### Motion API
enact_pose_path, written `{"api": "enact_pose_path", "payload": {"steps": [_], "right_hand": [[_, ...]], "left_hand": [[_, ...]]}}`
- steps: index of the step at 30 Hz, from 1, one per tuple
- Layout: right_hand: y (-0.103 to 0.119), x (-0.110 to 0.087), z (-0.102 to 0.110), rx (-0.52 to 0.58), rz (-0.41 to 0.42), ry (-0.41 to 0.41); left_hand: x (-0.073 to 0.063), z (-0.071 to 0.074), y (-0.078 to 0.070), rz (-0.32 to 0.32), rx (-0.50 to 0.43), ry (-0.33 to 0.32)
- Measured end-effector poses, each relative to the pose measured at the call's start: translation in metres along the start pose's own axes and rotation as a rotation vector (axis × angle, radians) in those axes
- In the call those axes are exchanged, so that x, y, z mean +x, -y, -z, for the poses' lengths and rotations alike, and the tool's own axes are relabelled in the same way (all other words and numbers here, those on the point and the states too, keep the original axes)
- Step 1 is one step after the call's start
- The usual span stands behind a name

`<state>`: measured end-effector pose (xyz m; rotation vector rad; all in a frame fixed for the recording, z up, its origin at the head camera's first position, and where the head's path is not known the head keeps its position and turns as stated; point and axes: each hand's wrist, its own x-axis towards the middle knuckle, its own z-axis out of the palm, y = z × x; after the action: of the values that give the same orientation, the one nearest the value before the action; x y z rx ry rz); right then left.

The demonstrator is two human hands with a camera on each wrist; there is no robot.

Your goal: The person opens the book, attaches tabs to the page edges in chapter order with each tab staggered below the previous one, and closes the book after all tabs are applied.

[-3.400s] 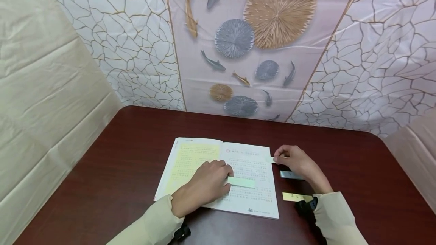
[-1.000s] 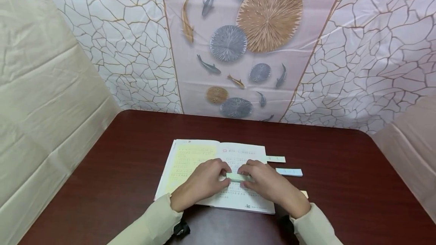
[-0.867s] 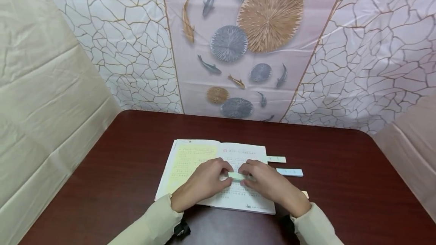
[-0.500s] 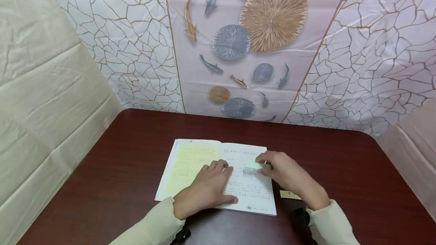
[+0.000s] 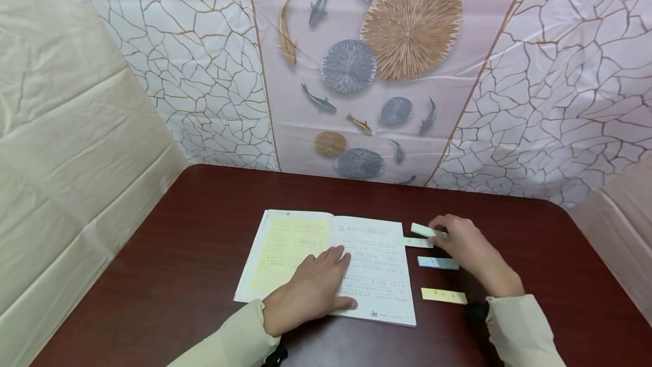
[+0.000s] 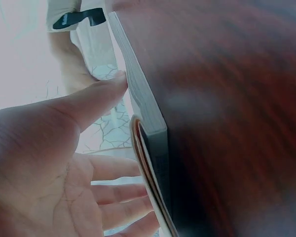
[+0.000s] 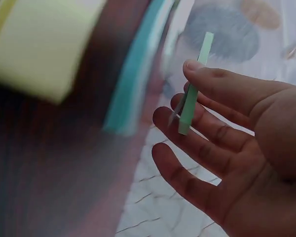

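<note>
My left hand [image 5: 317, 283] rests with spread, fairly straight fingers across an open book [image 5: 379, 279], its thumb near the lower edge. In the left wrist view the thumb of that hand [image 6: 44, 148] lies against the book's page block [image 6: 140, 91]. Right of the book, my right hand [image 5: 471, 251] pinches a light green sticky-note pad [image 5: 424, 230] between thumb and fingers; the right wrist view shows this pad [image 7: 191, 98] edge-on. A pale green sticky strip [image 5: 416, 242] juts from the book's right edge, just below the held pad in the head view.
On the dark red table [image 5: 153, 276], a blue sticky-note pad [image 5: 437, 263] lies right of the book, with a yellow pad [image 5: 444, 296] nearer the person. A patterned cloth [image 5: 204, 72] hangs behind the table's far edge.
Both hands were at the green pad over the page; the right hand has since carried it right, off the book. My left hand has let go and flattened onto the page.
</note>
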<state>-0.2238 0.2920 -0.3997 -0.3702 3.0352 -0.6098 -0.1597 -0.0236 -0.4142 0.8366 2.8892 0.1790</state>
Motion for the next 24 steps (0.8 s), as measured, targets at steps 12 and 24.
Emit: {"api": "enact_pose_path", "payload": {"steps": [12, 24], "right_hand": [[-0.036, 0.003, 0.001, -0.059, -0.030, 0.041], [-0.016, 0.000, 0.006, -0.074, -0.031, -0.002]], "left_hand": [[-0.001, 0.000, -0.001, -0.018, 0.029, 0.006], [0.000, -0.001, 0.000, -0.019, 0.009, 0.013]]}}
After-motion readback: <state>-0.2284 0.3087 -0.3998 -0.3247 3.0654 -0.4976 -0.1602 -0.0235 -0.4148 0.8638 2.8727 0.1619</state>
